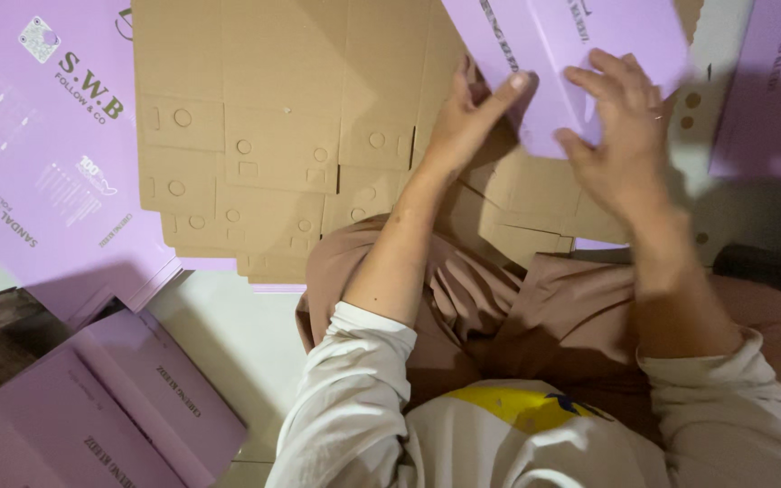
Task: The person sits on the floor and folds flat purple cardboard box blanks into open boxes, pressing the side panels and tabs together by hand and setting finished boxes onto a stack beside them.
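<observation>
We find a broad stack of flat brown die-cut cardboard blanks (273,126) spread across the floor in front of us, filling the far middle of the scene; the blanks lie staggered, brown side up, with round and oblong punch marks. To the far left lies a large flat lilac printed cardboard sheet (38,154), printed side up, partly tucked under the brown stack. At the near left sit two folded lilac cardboard boxes (110,407) on the pale floor, one resting against the other. A further lilac box panel (775,90) stands at the far right edge.

The lilac cardboard flap (553,54) under our hands lies at the far right of centre, resting on top of the brown blanks. Our right hand (621,136) lies flat on it with fingers spread, palm down. Our left hand (467,113) rests on the brown cardboard just beside it, index finger extended and touching the flap's left edge. Neither hand grips anything.
</observation>
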